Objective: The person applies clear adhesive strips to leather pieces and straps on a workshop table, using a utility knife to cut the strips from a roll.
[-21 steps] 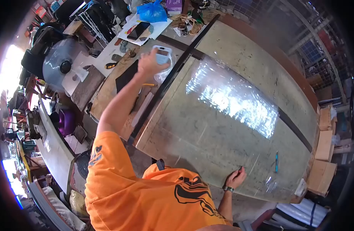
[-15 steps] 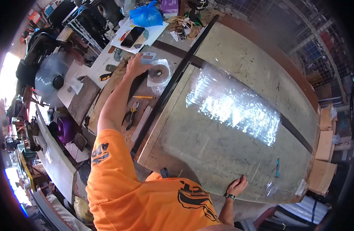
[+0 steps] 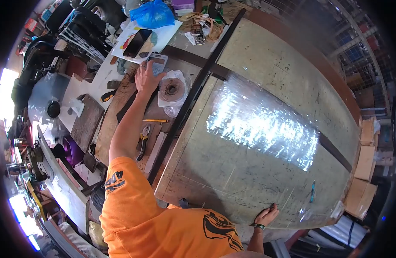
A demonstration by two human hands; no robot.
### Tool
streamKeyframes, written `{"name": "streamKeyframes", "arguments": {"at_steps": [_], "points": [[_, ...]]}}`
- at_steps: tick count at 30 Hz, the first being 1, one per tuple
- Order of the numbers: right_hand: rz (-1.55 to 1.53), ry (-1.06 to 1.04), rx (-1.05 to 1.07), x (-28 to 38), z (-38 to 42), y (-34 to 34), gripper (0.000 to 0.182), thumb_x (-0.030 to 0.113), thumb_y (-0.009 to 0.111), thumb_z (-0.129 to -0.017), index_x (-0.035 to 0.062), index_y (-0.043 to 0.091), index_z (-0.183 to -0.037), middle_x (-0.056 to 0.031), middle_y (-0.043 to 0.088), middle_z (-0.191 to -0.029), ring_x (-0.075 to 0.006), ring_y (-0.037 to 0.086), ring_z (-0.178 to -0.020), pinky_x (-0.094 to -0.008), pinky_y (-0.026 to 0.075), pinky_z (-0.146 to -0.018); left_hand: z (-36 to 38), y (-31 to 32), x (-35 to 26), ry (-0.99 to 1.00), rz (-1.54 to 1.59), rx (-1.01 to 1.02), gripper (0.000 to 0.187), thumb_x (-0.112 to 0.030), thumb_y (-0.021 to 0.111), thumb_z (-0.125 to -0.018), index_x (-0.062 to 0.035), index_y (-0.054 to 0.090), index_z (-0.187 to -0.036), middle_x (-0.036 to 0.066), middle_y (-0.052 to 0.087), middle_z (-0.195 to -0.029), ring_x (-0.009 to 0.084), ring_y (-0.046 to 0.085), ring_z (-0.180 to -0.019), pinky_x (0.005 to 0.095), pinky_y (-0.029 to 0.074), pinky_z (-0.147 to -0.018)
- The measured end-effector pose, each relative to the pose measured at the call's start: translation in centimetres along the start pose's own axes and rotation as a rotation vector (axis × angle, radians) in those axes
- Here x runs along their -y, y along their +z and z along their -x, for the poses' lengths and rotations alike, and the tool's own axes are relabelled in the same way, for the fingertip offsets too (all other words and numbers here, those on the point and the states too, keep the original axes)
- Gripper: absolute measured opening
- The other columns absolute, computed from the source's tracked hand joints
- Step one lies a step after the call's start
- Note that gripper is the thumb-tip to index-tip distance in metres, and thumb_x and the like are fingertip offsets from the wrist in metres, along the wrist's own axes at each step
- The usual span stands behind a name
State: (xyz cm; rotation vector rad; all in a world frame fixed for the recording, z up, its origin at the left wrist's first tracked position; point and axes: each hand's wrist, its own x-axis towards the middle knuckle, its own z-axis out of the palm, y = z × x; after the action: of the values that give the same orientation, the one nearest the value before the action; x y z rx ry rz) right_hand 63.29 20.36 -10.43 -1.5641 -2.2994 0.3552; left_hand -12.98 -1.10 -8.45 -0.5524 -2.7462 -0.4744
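Note:
My left hand [image 3: 147, 78] is at the upper left with its fingers spread, just beside a grey calculator [image 3: 157, 62]. Nothing is in it. To its right a round roll [image 3: 172, 89] lies on clear plastic and pale paper. My right hand [image 3: 267, 214] rests near the table's front edge, its fingers curled; whatever it may hold is too small to make out. A sheet of shiny clear plastic [image 3: 262, 122] lies across the large worn table [image 3: 198, 172]. Right of my right hand is a blue pen-like tool [image 3: 312, 191].
A black phone [image 3: 137, 43] lies on papers beside a blue bag [image 3: 152, 14]. Pliers [image 3: 143, 141], a pencil [image 3: 156, 121] and a yellow-black tool [image 3: 107, 96] lie on the left bench. A long dark bar [image 3: 193, 101] runs along the table. Cardboard boxes [image 3: 360, 198] stand at the right.
My left hand has opened wider and drawn off the calculator, which now shows its keys. My right hand has stayed near the front edge. The whole view has shifted slightly.

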Motion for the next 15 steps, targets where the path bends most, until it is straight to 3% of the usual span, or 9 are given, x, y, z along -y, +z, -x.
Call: {"name": "streamKeyframes", "arguments": {"at_steps": [5, 8, 10, 11, 13, 14, 15], "points": [[0.104, -0.035, -0.004, 0.6, -0.4, -0.7, 0.044, 0.0, 0.05, -0.085, -0.0023, 0.057, -0.128, -0.0174, 0.052, -0.103, -0.0333, 0.055, -0.093, -0.043, 0.046, -0.084, 0.1, -0.3, -0.6, -0.097, -0.111, 0.061, 0.084, -0.063, 0.078, -0.076, -0.0158, 0.051, -0.141, 0.017, 0.052, -0.144, 0.0397, 0.052, -0.13, 0.053, 0.042, -0.103], [0.0, -0.079, -0.067, -1.2, -0.1, 0.4, 0.043, 0.001, 0.051, -0.082, -0.0028, 0.059, -0.124, -0.0194, 0.054, -0.103, -0.0359, 0.056, -0.092, -0.0451, 0.047, -0.082, 0.0, -0.3, -0.3, -0.054, -0.201, 0.041, 0.083, -0.066, 0.074, -0.079, -0.0171, 0.051, -0.142, 0.019, 0.054, -0.142, 0.0404, 0.054, -0.129, 0.0528, 0.045, -0.102], [-0.018, 0.02, -0.073, -0.2, -0.4, 1.5, 0.041, 0.001, 0.051, -0.08, -0.0032, 0.062, -0.119, -0.0204, 0.057, -0.101, -0.039, 0.057, -0.092, -0.0477, 0.048, -0.082, -0.8, -1.7, -0.1, -0.125, -0.358, 0.184, 0.08, -0.069, 0.068, -0.082, -0.0182, 0.052, -0.142, 0.019, 0.058, -0.137, 0.0392, 0.058, -0.125, 0.0514, 0.049, -0.1], [0.113, 0.095, 0.039, -1.0, -0.5, 1.3, 0.039, 0.004, 0.054, -0.081, 0.0003, 0.063, -0.119, -0.0191, 0.06, -0.103, -0.0397, 0.059, -0.097, -0.0474, 0.048, -0.088, -0.2, -2.2, 0.2, -0.032, -0.306, 0.117, 0.077, -0.07, 0.064, -0.084, -0.0171, 0.055, -0.139, 0.017, 0.061, -0.134, 0.0369, 0.061, -0.121, 0.0491, 0.051, -0.098], [0.08, -0.109, -0.019, 1.0, -1.4, -0.5, 0.036, 0.007, 0.055, -0.081, 0.0029, 0.062, -0.116, -0.0198, 0.059, -0.096, -0.0402, 0.056, -0.088, -0.0496, 0.045, -0.078, 0.0, -1.3, 1.7, -0.126, -0.272, 0.137, 0.088, -0.073, 0.062, -0.085, -0.012, 0.049, -0.147, 0.016, 0.056, -0.146, 0.0381, 0.057, -0.129, 0.0494, 0.048, -0.104], [0.079, -0.079, -0.018, 0.8, -1.5, -0.7, 0.037, 0.009, 0.055, -0.081, 0.0036, 0.061, -0.117, -0.0203, 0.057, -0.094, -0.0411, 0.054, -0.088, -0.0493, 0.045, -0.078, 0.6, -3.0, 0.5, -0.11, -0.099, 0.149, 0.092, -0.074, 0.063, -0.084, -0.0107, 0.048, -0.149, 0.018, 0.053, -0.148, 0.0389, 0.055, -0.132, 0.0497, 0.046, -0.106], [0.051, -0.106, -0.045, 0.4, -1.1, -1.0, 0.037, 0.009, 0.057, -0.082, 0.0042, 0.06, -0.119, -0.0195, 0.056, -0.095, -0.0407, 0.054, -0.087, -0.0486, 0.045, -0.077, 0.9, -2.6, 1.2, 0.016, -0.072, 0.035, 0.084, -0.068, 0.066, -0.086, -0.0092, 0.052, -0.145, 0.018, 0.056, -0.144, 0.039, 0.056, -0.129, 0.0485, 0.046, -0.105]]}}
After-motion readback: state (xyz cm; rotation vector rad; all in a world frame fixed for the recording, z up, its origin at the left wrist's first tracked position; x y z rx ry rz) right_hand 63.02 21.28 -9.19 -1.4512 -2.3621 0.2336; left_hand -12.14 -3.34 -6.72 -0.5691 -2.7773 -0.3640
